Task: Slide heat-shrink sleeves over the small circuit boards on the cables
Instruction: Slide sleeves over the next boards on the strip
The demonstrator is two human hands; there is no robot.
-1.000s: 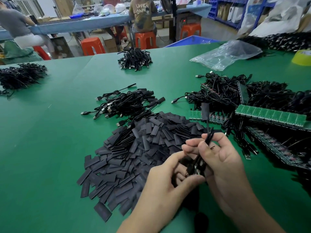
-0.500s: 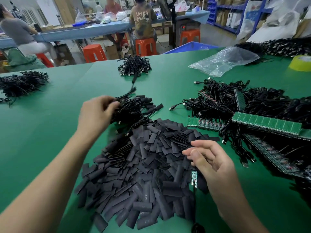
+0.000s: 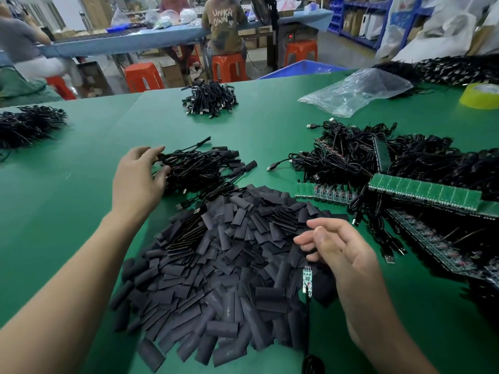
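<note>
A big heap of flat black heat-shrink sleeves (image 3: 216, 265) lies in the middle of the green table (image 3: 81, 184). My right hand (image 3: 340, 252) hovers over the heap's right side with its fingers curled. A small bare circuit board (image 3: 307, 279) sticks up to its lower fingers, and the board's black cable (image 3: 307, 333) runs down toward me. The exact grip on the board is hidden. My left hand (image 3: 137, 179) is stretched out with relaxed fingers and touches the pile of sleeved cables (image 3: 202, 168) behind the heap, holding nothing.
Tangled cables with green board strips (image 3: 424, 190) fill the right side. Further cable bundles lie at the back centre (image 3: 210, 99) and far left (image 3: 27, 125). A clear plastic bag (image 3: 356, 90) and a yellow tape roll (image 3: 480, 95) are at the back right. People sit at a far bench.
Both hands were together on one cable. My left hand has since reached out to the sleeved-cable pile and let go. My right hand stayed over the sleeves with a bare board.
</note>
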